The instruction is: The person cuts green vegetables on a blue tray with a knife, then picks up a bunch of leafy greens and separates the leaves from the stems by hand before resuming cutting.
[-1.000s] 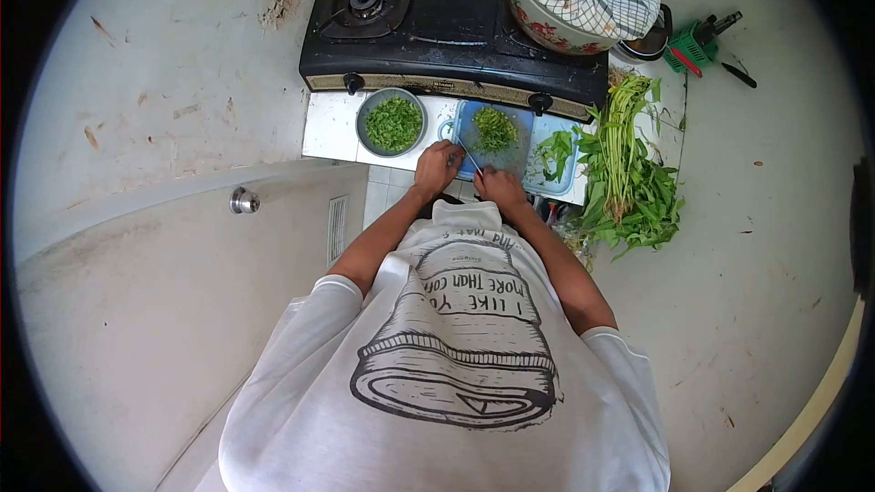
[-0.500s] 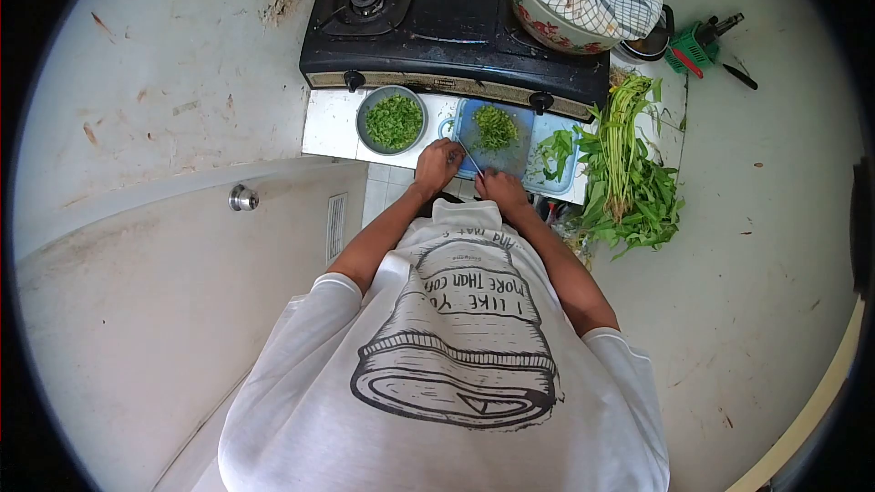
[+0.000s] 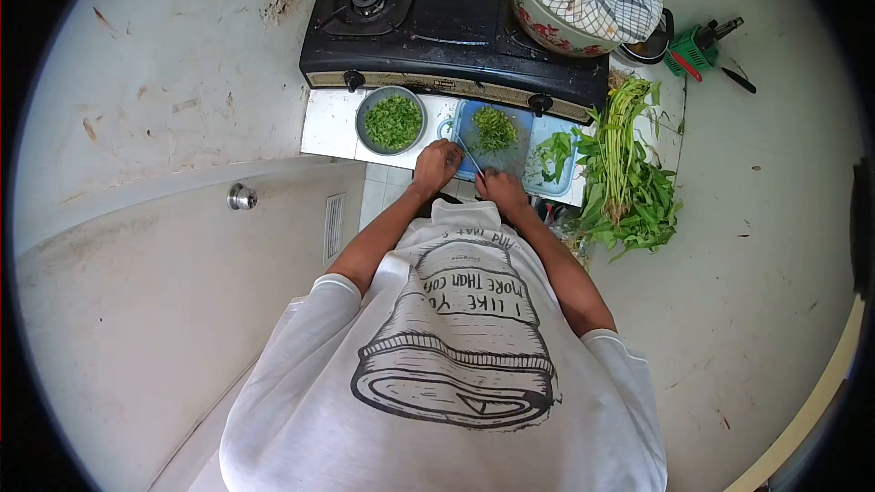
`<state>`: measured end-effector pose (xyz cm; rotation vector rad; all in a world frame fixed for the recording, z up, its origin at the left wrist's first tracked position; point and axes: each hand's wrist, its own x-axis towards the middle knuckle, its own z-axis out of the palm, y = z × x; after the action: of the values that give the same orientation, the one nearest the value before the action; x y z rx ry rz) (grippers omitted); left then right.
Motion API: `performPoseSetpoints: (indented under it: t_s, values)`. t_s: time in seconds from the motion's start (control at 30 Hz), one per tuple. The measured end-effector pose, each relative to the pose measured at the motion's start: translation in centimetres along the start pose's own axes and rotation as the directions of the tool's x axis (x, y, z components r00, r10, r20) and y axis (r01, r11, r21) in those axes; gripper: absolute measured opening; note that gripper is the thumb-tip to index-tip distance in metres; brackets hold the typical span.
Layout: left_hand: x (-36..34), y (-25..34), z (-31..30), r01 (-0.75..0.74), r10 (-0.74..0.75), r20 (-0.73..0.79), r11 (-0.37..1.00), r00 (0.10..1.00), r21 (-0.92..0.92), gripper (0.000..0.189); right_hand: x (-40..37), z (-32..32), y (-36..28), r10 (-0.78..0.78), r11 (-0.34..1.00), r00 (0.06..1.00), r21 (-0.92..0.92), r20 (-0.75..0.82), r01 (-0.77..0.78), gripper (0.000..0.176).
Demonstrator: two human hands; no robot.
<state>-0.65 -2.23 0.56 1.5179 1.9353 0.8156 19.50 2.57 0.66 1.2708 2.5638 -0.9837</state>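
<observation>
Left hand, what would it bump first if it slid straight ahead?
Probably the knife, just ahead of the left hand, over the blue board; depth is hard to judge.

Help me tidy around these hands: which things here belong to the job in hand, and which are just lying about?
In the job:
- knife in the right hand
- blue board and its chopped greens
- grey bowl of cut greens
- leafy bunch, likely

Just lying about, it seems:
- stove
- cloth-covered pot
- green basket
</observation>
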Motion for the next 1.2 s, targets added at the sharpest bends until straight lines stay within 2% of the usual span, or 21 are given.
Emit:
performPoseSetpoints:
  t_s: [0.17, 0.37, 0.47, 0.57, 0.67, 0.87, 1.2]
  values:
    - [0.1, -0.3, -0.1, -0.039, 0.039, 0.003, 0.997, 0.999, 0.070, 0.007, -0.3, 0.2, 0.0, -0.019, 1.000, 1.000, -0.008, 0.011, 0.019, 0.046]
    - [0.0, 0.3, -0.4, -0.032, 0.032, 0.013, 0.998, 0.999, 0.061, 0.006, 0.4, 0.7, -0.2, 0.027, 0.999, 0.999, -0.023, 0.025, -0.027, 0.045]
    - [0.0, -0.5, -0.2, -0.070, 0.067, 0.044, 0.994, 0.997, 0.086, 0.008, 0.9, 0.6, -0.4, -0.005, 1.000, 1.000, 0.007, 0.017, 0.005, 0.046]
    - [-0.2, -0.8, -0.3, -0.172, 0.171, 0.026, 0.980, 0.985, 0.101, 0.011, 0.9, 0.6, -0.3, 0.013, 1.000, 1.000, 0.009, 0.009, -0.013, 0.046]
    - [-0.4, -1.0, -0.7, -0.193, 0.190, 0.045, 0.976, 0.981, 0.104, 0.013, 0.3, -0.4, -0.8, 0.041, 0.999, 0.999, -0.004, -0.002, -0.041, 0.047]
    - [-0.4, -1.0, -0.7, -0.128, 0.123, 0.060, 0.988, 0.991, 0.084, 0.013, -0.1, -0.3, -0.3, 0.003, 1.000, 0.999, -0.006, 0.033, -0.003, 0.048]
    - [-0.3, -1.0, -0.6, -0.113, 0.109, 0.051, 0.990, 0.993, 0.087, 0.010, 0.5, 0.4, -0.1, -0.012, 0.999, 0.998, -0.049, 0.054, 0.015, 0.047]
